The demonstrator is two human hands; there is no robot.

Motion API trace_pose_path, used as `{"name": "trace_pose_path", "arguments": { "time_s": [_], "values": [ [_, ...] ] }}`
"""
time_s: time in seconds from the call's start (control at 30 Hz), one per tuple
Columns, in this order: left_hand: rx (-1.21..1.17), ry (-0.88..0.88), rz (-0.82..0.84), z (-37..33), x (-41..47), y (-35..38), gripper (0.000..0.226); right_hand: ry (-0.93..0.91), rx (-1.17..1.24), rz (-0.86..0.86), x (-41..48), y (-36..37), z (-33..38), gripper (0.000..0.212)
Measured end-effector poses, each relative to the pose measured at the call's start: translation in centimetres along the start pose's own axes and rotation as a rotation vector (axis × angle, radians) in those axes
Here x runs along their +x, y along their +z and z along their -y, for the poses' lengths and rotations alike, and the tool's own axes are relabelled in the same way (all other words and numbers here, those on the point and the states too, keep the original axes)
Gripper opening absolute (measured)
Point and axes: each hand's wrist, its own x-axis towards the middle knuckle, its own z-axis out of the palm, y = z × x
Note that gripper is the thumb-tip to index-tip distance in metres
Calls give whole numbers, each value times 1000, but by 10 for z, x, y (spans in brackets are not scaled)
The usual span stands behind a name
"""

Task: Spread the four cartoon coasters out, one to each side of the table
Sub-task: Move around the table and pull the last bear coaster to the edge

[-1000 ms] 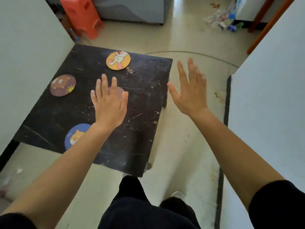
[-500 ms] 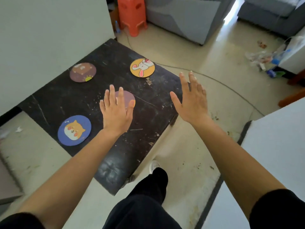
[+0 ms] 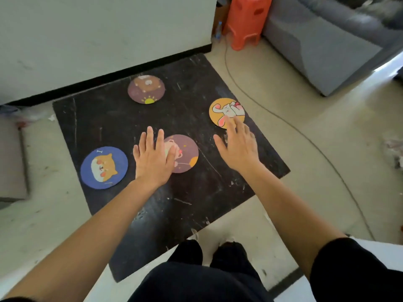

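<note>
Black table point(image 3: 122, 118), four coasters, flat left hand point(image 3: 152, 160) overlapping mauve coaster point(image 3: 185, 153)

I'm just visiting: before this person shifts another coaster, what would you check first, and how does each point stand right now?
1. Round blue dog coaster at the black table's left edge: ok.
2. Round brown bear coaster near the far edge: ok.
3. Round orange rabbit coaster at the right edge: ok.
4. Round purple pig coaster at the near side: not ok, it lies mid-table.
5. Left hand covering the purple coaster's left part: ok; contact cannot tell.
6. Right hand free: cannot tell, fingertips overlap the rabbit coaster.
</note>
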Motion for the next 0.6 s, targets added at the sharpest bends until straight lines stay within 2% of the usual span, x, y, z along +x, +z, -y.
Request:
{"name": "trace_pose_path", "arguments": {
  "time_s": [0.13, 0.27, 0.43, 0.6],
  "values": [
    [-91, -203, 129, 12, 13, 22, 66, -44, 95, 162, 37, 29, 5, 66],
    [-318, -445, 264, 21, 29, 51, 67, -20, 208, 393, 71, 63, 10, 67],
    [-548, -644, 230, 14, 52, 80, 65, 82, 369, 650, 87, 110, 11, 57],
    [-627, -787, 172, 16, 69, 94, 68, 36, 370, 652, 81, 133, 12, 43]
  ]
}}
